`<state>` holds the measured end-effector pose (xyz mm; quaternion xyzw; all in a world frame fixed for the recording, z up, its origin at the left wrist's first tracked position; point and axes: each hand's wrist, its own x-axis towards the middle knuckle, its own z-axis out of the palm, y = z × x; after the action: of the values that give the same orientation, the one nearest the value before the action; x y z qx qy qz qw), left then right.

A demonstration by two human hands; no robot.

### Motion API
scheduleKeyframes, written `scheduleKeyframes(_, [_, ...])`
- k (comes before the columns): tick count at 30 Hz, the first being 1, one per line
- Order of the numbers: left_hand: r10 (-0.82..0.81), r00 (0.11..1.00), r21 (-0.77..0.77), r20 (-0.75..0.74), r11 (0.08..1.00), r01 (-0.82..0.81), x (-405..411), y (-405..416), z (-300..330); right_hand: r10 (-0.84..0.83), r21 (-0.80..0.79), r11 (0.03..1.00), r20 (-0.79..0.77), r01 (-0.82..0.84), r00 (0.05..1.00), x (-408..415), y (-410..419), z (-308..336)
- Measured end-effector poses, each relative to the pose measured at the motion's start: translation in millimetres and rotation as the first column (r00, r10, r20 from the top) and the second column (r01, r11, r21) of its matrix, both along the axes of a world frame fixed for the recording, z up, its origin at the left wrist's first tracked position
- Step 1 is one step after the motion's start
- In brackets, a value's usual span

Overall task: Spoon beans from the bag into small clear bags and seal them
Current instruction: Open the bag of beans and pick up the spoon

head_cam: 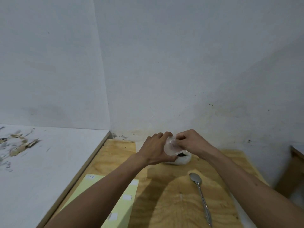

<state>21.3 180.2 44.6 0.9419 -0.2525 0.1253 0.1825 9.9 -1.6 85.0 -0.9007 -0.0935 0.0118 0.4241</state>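
Observation:
My left hand (157,148) and my right hand (192,141) both pinch a small clear bag (171,145), held up between them near the far edge of the wooden table (164,195). The small bag looks empty and crumpled. Just behind and below it sits a white bag (182,159) with dark beans (181,155) showing at its open top. A metal spoon (199,193) lies flat on the table to the right, bowl toward the bags, handle toward me.
A pale yellow sheet (125,204) with small white labels lies on the table's left part. A white board (49,162) with dry husk scraps adjoins on the left. Grey walls stand close behind. A wooden piece of furniture (294,163) is at the right edge.

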Motion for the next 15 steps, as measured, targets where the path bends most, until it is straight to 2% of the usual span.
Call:
scheduleKeyframes(2, [0.038, 0.999, 0.033, -0.022, 0.999, -0.037, 1.5, 1.3, -2.7, -0.044, -0.093, 0.994, 0.094, 0.052, 0.995, -6.9, -6.7, 0.6])
scheduleKeyframes(4, [0.065, 0.998, 0.042, -0.024, 0.997, -0.064, 1.5, 3.6, -6.0, -0.081, -0.248, 0.963, 0.108, 0.106, 0.991, -14.0, -19.0, -3.8])
scheduleKeyframes(6, [0.08, 0.996, 0.029, -0.027, 0.996, -0.079, -0.1, 3.9, -9.1, -0.13, -0.455, 0.881, 0.028, 0.129, 0.991, -24.2, -30.2, -13.4])
scheduleKeyframes(8, [0.087, 0.996, 0.03, -0.035, 0.996, -0.086, -1.9, 1.7, -11.9, -0.185, -0.594, 0.798, -0.078, 0.104, 0.98, -37.0, -36.5, -22.9])
scheduleKeyframes(12, [0.105, 0.994, 0.046, -0.044, 0.994, -0.103, -7.1, -3.3, -17.5, -0.227, -0.743, 0.669, -0.202, 0.002, 0.953, -58.6, -38.5, -37.3])
scheduleKeyframes(15, [0.106, 0.994, 0.058, -0.041, 0.993, -0.103, -10.8, -4.0, -18.6, -0.212, -0.738, 0.67, -0.29, -0.077, 0.933, -65.8, -35.7, -43.5])
